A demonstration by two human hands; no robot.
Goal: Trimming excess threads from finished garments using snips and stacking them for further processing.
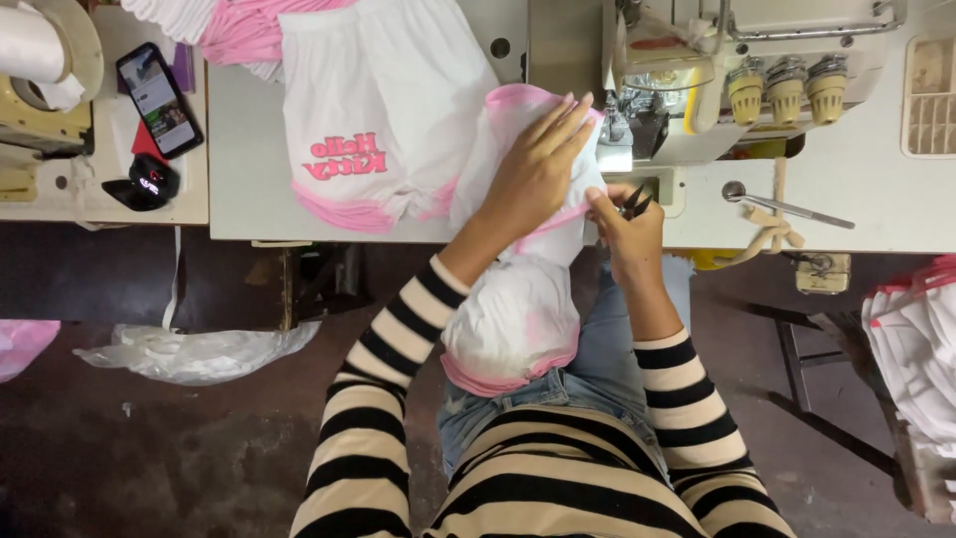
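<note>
Right hand (629, 231) pinches small black thread snips (634, 204); left hand (535, 171) lies flat, fingers spread, on the white-and-pink garment (518, 299).

The garment drapes from the table edge (329, 235) to the lap, its pink hem lowest, its top just beside the sewing machine (697, 90). A finished stack of like garments (373, 120) lies left of it — pink lettering on the top piece. Farther left, a phone (159, 98) rests on a side stand. White pieces (921, 349) are piled at right — open floor between.
</note>
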